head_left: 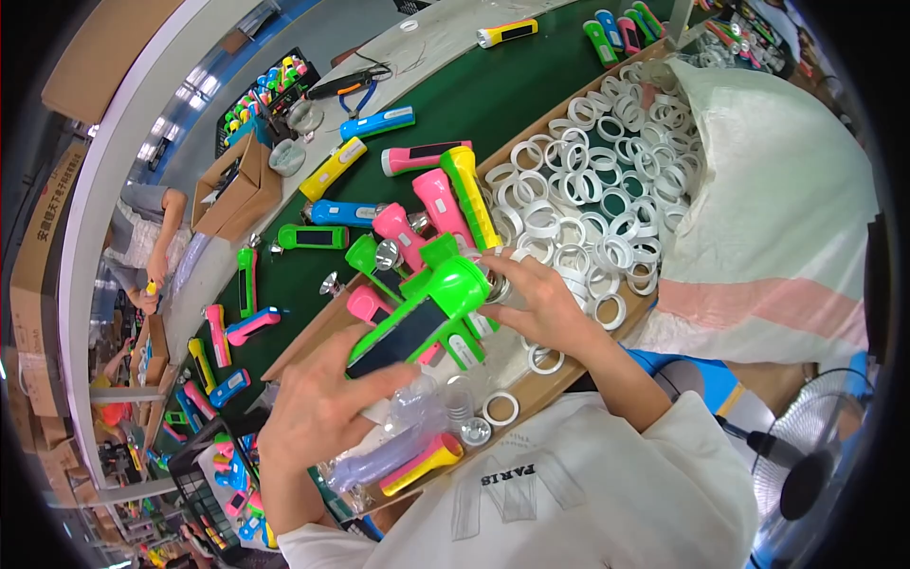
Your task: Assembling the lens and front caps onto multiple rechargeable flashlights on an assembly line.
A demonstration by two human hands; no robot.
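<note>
My left hand (318, 408) grips the body of a bright green flashlight (417, 313) with a dark panel on its side. At the flashlight's head, my right hand (536, 299) has its fingers closed around the silvery front end. Both hands hover over a cardboard tray (559, 384) that holds pink, green and yellow flashlights (431, 204) and many white plastic rings (588, 180). Close to my left hand lie clear plastic pieces (408, 427) and a small silver reflector (476, 431).
More coloured flashlights (336, 213) are scattered on the green table (502, 90). A large white sack (787, 218) lies at the right and a fan (806, 455) at the lower right. Cardboard boxes (237, 185) and pliers (355, 90) sit at the far side. Another person (147, 242) stands at the left.
</note>
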